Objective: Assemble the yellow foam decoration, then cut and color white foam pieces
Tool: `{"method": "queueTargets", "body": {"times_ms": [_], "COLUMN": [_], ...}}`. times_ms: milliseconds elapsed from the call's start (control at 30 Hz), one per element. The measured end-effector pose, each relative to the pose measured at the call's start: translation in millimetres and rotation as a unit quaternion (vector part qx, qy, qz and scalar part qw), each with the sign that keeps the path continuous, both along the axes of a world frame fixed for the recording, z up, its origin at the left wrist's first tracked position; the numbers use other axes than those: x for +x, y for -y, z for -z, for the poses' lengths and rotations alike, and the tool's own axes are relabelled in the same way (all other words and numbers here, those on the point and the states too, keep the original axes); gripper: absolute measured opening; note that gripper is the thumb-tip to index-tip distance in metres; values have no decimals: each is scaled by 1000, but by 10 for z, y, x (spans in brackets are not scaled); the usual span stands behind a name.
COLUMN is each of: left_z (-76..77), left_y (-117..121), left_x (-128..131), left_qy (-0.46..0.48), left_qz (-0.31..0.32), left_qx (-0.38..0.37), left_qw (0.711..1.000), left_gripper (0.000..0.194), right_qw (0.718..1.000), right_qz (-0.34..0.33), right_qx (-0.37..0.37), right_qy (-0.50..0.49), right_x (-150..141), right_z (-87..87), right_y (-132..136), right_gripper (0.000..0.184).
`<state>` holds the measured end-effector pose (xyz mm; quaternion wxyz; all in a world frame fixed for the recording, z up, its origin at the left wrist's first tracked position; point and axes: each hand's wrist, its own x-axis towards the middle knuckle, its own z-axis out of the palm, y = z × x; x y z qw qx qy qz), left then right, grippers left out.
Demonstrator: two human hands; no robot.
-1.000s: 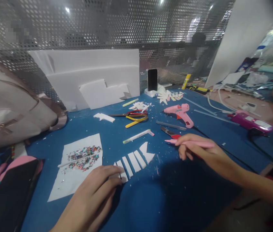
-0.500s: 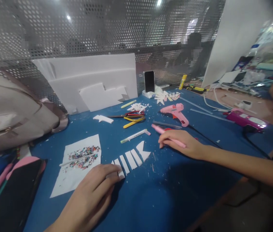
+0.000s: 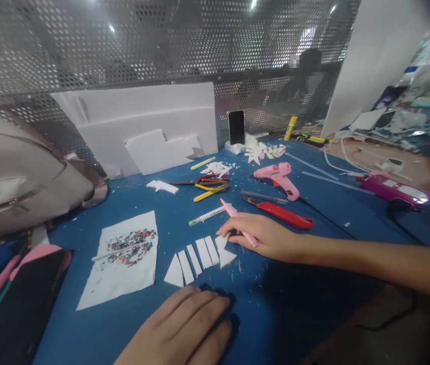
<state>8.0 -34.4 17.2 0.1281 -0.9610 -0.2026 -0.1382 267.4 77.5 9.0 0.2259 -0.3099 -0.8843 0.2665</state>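
A row of cut white foam pieces [image 3: 202, 251], shaped like a sliced fish, lies on the blue table. Between the thumb and fingers of my right hand [image 3: 264, 235] rests a pink pen [image 3: 240, 223], its pointed end up and to the left. The fingertips of that hand touch the notched tail piece [image 3: 227, 257] at the row's right end. Below the row, my left hand [image 3: 188, 324] lies with fingers stretched out, holding nothing. A white pen [image 3: 206, 215] lies just behind the row. Beyond my right wrist is a red utility knife [image 3: 285, 214].
White paper [image 3: 103, 284] with shiny sequins [image 3: 131, 248] lies left. Scissors [image 3: 211, 188], foam scraps [image 3: 218, 169], a pink glue gun [image 3: 279, 178] and a phone [image 3: 237, 128] sit behind. A bag [image 3: 21, 177] stands left; a purple glue gun [image 3: 393, 190] lies right.
My right hand has moved left with the pink pen to the tail piece, uncovering the red utility knife. My left hand has come off the left-end pieces and shifted toward me and right.
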Motion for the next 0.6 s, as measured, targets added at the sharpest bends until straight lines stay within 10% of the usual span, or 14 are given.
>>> {"method": "queueTargets", "body": {"times_ms": [300, 600], "left_z": [100, 316], "left_y": [-113, -153], "left_x": [242, 226], "left_qy": [-34, 50], "left_qz": [-63, -135], "left_qx": [71, 50], "left_qw": [995, 988], "left_gripper": [48, 35], "right_qw": [926, 948], "right_qz": [37, -41], "right_qx": [-236, -197], "right_qy": [-293, -246], "right_x": [-258, -192], "right_z": [-41, 38], "right_y": [-43, -165], "right_gripper": [29, 26]}}
